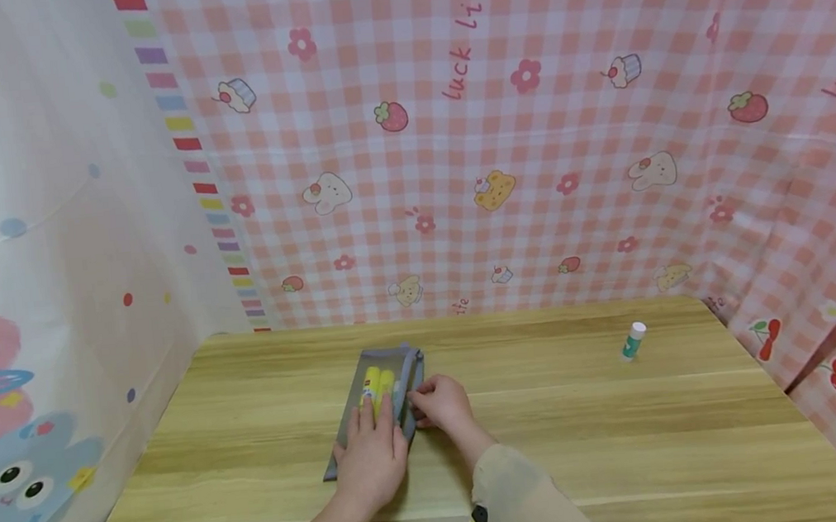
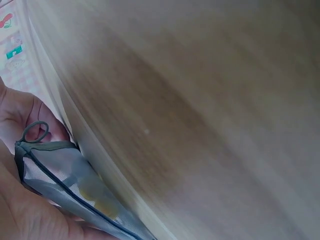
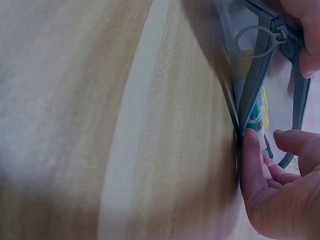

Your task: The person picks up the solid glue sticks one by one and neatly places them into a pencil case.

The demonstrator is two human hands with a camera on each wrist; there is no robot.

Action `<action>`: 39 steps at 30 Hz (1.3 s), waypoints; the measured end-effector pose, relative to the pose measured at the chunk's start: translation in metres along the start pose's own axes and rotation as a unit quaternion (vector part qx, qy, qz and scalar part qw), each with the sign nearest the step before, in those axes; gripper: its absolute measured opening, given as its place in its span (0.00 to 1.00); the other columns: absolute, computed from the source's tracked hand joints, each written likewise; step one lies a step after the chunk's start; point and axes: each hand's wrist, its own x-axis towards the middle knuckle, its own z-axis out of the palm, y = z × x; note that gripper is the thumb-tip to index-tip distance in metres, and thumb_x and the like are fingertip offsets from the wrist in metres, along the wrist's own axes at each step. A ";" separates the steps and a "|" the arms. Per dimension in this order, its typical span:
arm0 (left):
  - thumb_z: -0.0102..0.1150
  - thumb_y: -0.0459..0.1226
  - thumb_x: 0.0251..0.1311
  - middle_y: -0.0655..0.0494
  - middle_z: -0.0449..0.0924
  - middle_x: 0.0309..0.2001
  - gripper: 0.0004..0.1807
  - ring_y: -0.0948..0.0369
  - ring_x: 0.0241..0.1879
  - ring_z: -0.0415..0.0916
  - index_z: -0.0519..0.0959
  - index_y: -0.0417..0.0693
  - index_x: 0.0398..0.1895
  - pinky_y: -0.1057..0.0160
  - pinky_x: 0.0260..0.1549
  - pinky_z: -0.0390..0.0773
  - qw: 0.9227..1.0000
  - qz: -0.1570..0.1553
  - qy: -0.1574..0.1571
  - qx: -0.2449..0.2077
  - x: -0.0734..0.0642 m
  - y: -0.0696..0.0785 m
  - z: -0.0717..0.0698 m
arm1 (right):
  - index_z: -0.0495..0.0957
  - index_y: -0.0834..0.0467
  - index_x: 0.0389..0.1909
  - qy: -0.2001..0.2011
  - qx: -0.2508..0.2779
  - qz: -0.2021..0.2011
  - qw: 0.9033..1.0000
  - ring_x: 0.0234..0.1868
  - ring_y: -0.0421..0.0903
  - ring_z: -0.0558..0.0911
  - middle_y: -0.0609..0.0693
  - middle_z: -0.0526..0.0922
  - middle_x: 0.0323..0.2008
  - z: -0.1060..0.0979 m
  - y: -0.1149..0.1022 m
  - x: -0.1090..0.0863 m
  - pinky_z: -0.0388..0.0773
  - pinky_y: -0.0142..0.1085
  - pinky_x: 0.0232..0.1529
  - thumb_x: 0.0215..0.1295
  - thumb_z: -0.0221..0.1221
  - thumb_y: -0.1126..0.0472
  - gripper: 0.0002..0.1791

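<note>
A grey-edged mesh zipper pouch (image 1: 353, 395) lies on the table with two yellow glue sticks (image 1: 372, 378) showing through it. My left hand (image 1: 372, 457) rests on its near part, fingers extended over the mesh. At the pouch's right side, the curled fingers of my right hand (image 1: 441, 402) hold the zipper edge. The right wrist view shows the zipper (image 3: 257, 75) parted and its ring pull (image 3: 255, 42). A green-labelled glue stick (image 3: 256, 117) sits within the opening, beside my right fingertips. Whether they touch it is unclear.
Another green glue stick with a white cap (image 1: 631, 342) stands on the wooden table (image 1: 554, 448) at the back right. Behind the table hangs a pink checked cloth (image 1: 452, 142), with a white patterned cloth (image 1: 73, 241) on the left.
</note>
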 end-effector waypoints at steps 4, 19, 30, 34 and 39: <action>0.40 0.44 0.74 0.33 0.58 0.72 0.28 0.34 0.69 0.55 0.64 0.43 0.74 0.19 0.49 0.58 1.000 -0.002 0.000 0.003 0.000 0.000 0.000 | 0.77 0.71 0.40 -0.010 0.027 -0.004 1.000 0.29 0.48 0.85 0.60 0.84 0.29 -0.003 0.001 -0.004 0.84 0.38 0.28 0.65 0.61 0.68 0.09; 0.40 0.44 0.74 0.33 0.58 0.72 0.28 0.34 0.69 0.55 0.64 0.44 0.73 0.19 0.48 0.58 1.000 0.000 0.002 0.003 0.000 0.001 -0.001 | 0.78 0.72 0.45 -0.006 -0.010 -0.097 0.995 0.30 0.46 0.83 0.54 0.83 0.32 -0.018 0.008 -0.017 0.82 0.36 0.31 0.63 0.63 0.65 0.15; 0.41 0.45 0.74 0.33 0.58 0.72 0.29 0.33 0.69 0.55 0.63 0.44 0.74 0.19 0.49 0.58 1.000 -0.003 0.002 0.004 0.000 0.001 0.000 | 0.79 0.68 0.48 -0.003 -0.073 -0.151 0.986 0.38 0.49 0.82 0.53 0.84 0.36 -0.032 0.014 -0.022 0.80 0.41 0.43 0.62 0.65 0.63 0.17; 0.41 0.45 0.74 0.33 0.58 0.72 0.29 0.33 0.69 0.55 0.63 0.44 0.74 0.19 0.49 0.58 1.000 -0.003 0.000 0.005 0.000 0.002 0.000 | 0.79 0.69 0.49 -0.003 -0.071 -0.169 0.983 0.39 0.49 0.83 0.53 0.84 0.36 -0.039 0.016 -0.026 0.80 0.42 0.45 0.63 0.65 0.64 0.17; 0.40 0.45 0.74 0.34 0.57 0.72 0.29 0.34 0.70 0.54 0.63 0.45 0.75 0.19 0.50 0.57 1.000 -0.004 -0.001 0.007 0.000 0.002 0.001 | 0.78 0.70 0.50 -0.001 -0.065 -0.184 0.981 0.40 0.50 0.83 0.54 0.84 0.37 -0.050 0.017 -0.030 0.80 0.43 0.46 0.63 0.65 0.66 0.17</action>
